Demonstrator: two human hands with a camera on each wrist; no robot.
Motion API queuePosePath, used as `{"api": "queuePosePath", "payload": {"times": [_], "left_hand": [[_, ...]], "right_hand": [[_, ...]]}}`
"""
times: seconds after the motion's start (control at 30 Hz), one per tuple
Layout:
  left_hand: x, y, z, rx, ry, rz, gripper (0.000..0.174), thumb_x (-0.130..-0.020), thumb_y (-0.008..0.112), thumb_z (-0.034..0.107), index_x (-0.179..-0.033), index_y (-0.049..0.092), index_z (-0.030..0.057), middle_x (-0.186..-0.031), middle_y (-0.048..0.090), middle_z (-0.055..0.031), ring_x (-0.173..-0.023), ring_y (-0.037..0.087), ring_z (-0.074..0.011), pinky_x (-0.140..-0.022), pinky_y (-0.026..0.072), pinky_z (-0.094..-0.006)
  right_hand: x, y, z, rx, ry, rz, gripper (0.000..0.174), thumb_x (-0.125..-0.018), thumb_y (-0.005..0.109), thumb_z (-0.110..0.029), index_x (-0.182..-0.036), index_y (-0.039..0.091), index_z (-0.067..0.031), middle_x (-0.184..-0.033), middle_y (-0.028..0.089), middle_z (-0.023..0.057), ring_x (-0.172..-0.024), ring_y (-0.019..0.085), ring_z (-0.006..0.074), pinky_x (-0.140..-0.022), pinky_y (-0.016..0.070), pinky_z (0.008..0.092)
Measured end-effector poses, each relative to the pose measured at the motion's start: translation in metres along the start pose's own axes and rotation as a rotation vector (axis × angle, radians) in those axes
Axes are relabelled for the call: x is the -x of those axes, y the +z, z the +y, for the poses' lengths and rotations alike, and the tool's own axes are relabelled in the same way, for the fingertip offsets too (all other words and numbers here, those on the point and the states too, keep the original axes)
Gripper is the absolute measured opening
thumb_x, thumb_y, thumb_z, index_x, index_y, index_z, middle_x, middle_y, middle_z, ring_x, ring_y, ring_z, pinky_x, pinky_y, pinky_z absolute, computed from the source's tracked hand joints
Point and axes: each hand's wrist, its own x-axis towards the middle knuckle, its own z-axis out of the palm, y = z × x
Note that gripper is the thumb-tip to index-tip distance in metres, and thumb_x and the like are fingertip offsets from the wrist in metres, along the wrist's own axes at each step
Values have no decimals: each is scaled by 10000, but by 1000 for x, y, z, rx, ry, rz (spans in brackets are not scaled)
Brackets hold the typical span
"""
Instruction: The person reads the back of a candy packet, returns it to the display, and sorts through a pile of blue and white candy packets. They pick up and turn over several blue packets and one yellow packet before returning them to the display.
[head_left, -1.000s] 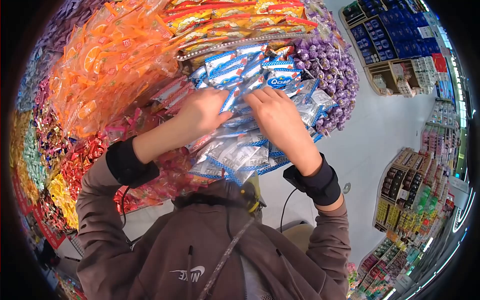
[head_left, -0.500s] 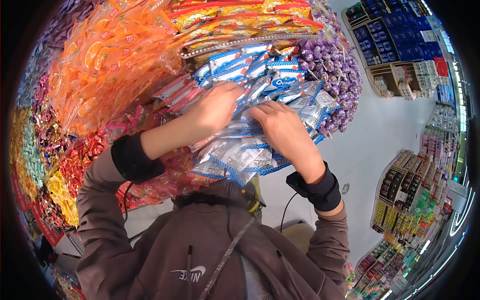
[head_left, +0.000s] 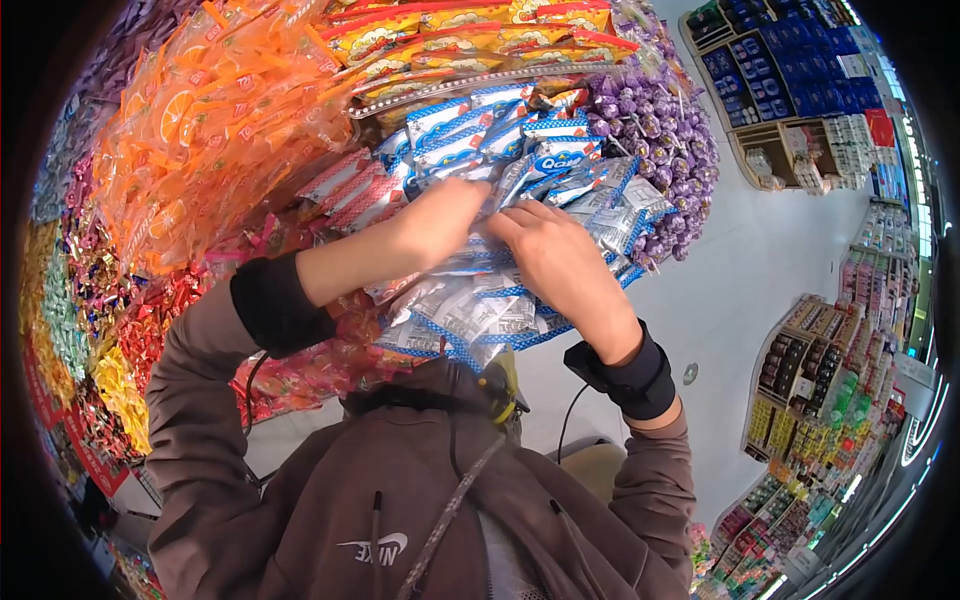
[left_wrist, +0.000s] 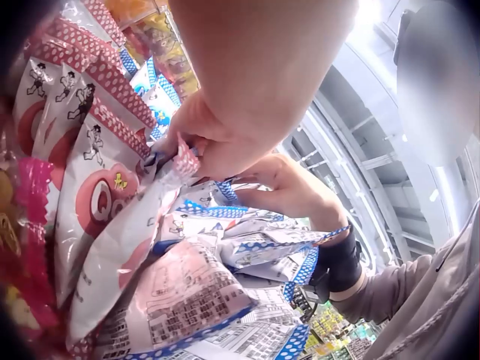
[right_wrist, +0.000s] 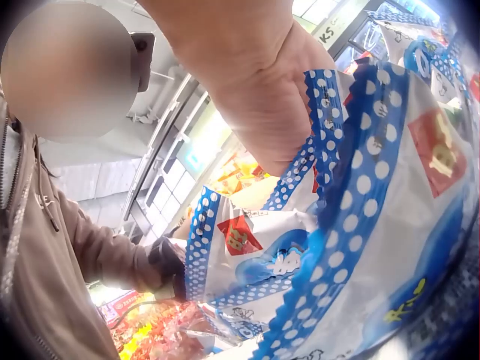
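Both hands work in a heap of blue-and-white dotted candy packets (head_left: 450,122). In the head view, the left hand (head_left: 445,222) reaches into the middle of the heap, its fingertips hidden. Its curled fingers are right at the dotted corner of a pink-and-white packet (left_wrist: 105,196) in the left wrist view; I cannot tell whether they hold it. Beside it, the right hand (head_left: 553,250) pinches blue-dotted packet edges between thumb and fingers, as the left wrist view shows. Large blue-and-white packets (right_wrist: 375,202) partly cover this hand in the right wrist view.
Orange packets (head_left: 190,150) lie at left, yellow-and-red packets (head_left: 460,40) behind, purple-wrapped lollipops (head_left: 665,150) at right. Red wrapped sweets (head_left: 165,315) fill the near left. Grey floor (head_left: 770,240) and stocked shelves (head_left: 820,380) are beyond on the right.
The left hand has left the upright blue packet it was at and reached deeper into the heap, closer to the right hand. The right hand has shifted slightly toward the person.
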Motion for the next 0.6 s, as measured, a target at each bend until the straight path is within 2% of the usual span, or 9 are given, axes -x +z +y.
{"api": "queuePosePath", "payload": {"times": [0.03, 0.13, 0.27, 0.3, 0.4, 0.5, 0.6], "left_hand": [[0, -2, 0, 26, 5, -1, 144, -760, 475, 23, -877, 506, -55, -801, 568, -259, -806, 564, -399, -687, 450, -451], [-2, -21, 11, 29, -95, -77, 293, -770, 484, 4, -1059, 503, -45, -835, 579, -250, -801, 563, -412, -687, 453, -441], [-10, -31, 28, 43, -138, 92, 287, -837, 553, 171, -1029, 532, -41, -839, 588, -237, -766, 575, -392, -677, 453, -435], [-14, -35, 32, 5, -173, 56, 292, -839, 571, 207, -1006, 541, -31, -827, 590, -229, -758, 578, -383, -662, 455, -428], [-20, -30, 33, -143, -92, 76, 227, -835, 568, 181, -948, 546, -15, -805, 593, -220, -746, 580, -371, -631, 454, -406], [-22, -24, 31, -186, -158, 120, 162, -820, 576, 137, -881, 530, -6, -764, 590, -209, -714, 581, -367, -599, 448, -395], [-22, -28, 9, -108, -103, 151, 137, -806, 579, 98, -858, 510, -9, -729, 586, -201, -673, 582, -362, -578, 443, -395]], "right_hand": [[0, 0, 0, 7, -6, 1, 115, -705, 520, -47, -819, 534, -42, -802, 590, 87, -818, 563, 247, -732, 448, 354], [1, -2, 0, 22, -4, 6, 141, -704, 517, -44, -843, 531, -33, -838, 582, 94, -832, 562, 254, -755, 445, 352], [5, -15, -2, 15, -31, 138, 205, -704, 512, -35, -906, 544, -20, -893, 576, 93, -867, 558, 263, -786, 440, 354], [7, -18, -1, 5, -40, 157, 224, -702, 513, -29, -923, 547, -20, -904, 575, 93, -874, 556, 266, -786, 441, 356], [11, -31, 6, -31, -19, 205, 268, -684, 517, 10, -947, 554, -25, -914, 577, 93, -884, 551, 273, -771, 446, 361], [19, -52, 16, -10, 61, 270, 300, -657, 517, 58, -940, 561, -32, -907, 580, 95, -875, 547, 278, -749, 451, 366], [33, -61, 33, 29, 178, 359, 304, -657, 499, 105, -918, 572, -33, -883, 589, 93, -844, 550, 275, -719, 451, 360]]}}
